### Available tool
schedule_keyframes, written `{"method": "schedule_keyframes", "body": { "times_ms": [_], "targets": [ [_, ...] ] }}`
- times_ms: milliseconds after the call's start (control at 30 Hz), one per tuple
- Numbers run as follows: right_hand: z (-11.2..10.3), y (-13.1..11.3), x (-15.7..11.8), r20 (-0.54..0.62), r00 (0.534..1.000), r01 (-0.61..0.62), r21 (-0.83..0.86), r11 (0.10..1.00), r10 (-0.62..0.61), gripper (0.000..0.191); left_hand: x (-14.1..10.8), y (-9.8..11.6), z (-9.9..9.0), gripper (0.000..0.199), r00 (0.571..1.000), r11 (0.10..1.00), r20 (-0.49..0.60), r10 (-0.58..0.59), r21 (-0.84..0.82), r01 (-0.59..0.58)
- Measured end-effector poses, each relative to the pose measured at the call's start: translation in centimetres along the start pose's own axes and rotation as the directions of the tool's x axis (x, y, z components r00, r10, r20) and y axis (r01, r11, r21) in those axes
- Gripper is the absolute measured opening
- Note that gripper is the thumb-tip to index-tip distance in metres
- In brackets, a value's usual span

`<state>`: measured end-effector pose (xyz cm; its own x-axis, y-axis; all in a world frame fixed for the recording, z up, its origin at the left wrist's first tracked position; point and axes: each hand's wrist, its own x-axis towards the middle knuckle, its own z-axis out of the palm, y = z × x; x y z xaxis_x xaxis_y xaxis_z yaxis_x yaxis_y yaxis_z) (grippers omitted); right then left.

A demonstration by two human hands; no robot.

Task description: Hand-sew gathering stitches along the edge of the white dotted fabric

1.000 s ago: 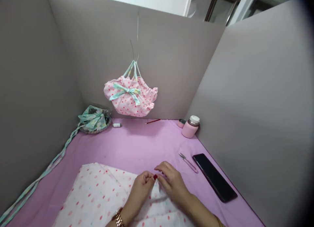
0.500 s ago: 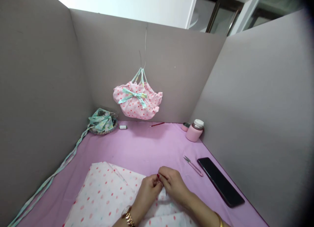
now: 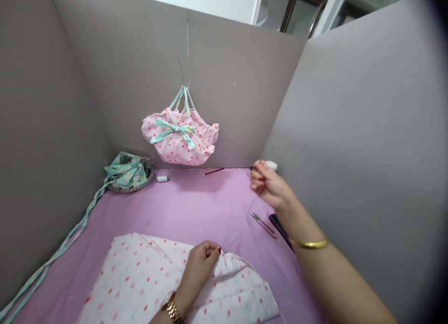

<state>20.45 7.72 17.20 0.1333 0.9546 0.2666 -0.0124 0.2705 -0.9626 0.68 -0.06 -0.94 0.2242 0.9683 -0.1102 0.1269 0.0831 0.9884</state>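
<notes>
While my left hand pinches a gathered fold of the dotted fabric with its grip closed on the cloth, my right hand is lifted well above and away from it, fingers curled shut as if drawing a thread taut; I cannot make out a needle or thread in that grip. I judge this to be mid-stitch: the fabric lies flat on the near part of the tabletop, mostly spread out, with only the edge under my left fingers puckered, so most of the gathering looks undone. Just beside my right wrist lie the thread snips and, partly hidden by my forearm, a dark phone. Farther back a red pencil and a small spool rest near the partition, a basket of teal ribbon sits in the left corner, and a finished pink dotted bag hangs on the back wall.
</notes>
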Motion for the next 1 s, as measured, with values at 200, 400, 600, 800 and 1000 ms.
{"method": "schedule_keyframes", "body": {
  "times_ms": [200, 400, 600, 800, 1000],
  "targets": [
    [-5.0, -3.2, 4.0, -0.512, 0.806, 0.33, -0.029, 0.943, -0.298, 0.016, -0.1, -0.3, 0.1, 0.021, 1.0, 1.0, 0.0, -0.006, -0.023, 0.006],
    [0.7, 6.1, -3.6, 0.371, 0.915, -0.039, -0.311, 0.95, 0.159, 0.017, -0.1, -0.3, 0.0, 0.024, 0.999, 0.997, 0.015, -0.035, -0.074, 0.036],
    [1.6, 11.8, -7.0, 0.606, 0.655, -0.161, -0.47, 0.868, 0.451, 0.019, -0.1, 0.1, 0.0, 0.025, 0.998, 0.993, 0.026, -0.05, -0.108, 0.053],
    [1.0, 12.1, -6.3, 0.613, 0.644, -0.188, -0.454, 0.871, 0.458, 0.012, -0.1, 0.3, 0.1, 0.026, 0.997, 0.99, 0.044, -0.071, -0.118, 0.075],
    [0.3, 10.2, -4.2, 0.512, 0.784, -0.141, -0.404, 0.904, 0.351, 0.013, 0.0, 0.1, 0.2, 0.024, 0.995, 0.991, 0.047, -0.087, -0.098, 0.092]
  ]
}}
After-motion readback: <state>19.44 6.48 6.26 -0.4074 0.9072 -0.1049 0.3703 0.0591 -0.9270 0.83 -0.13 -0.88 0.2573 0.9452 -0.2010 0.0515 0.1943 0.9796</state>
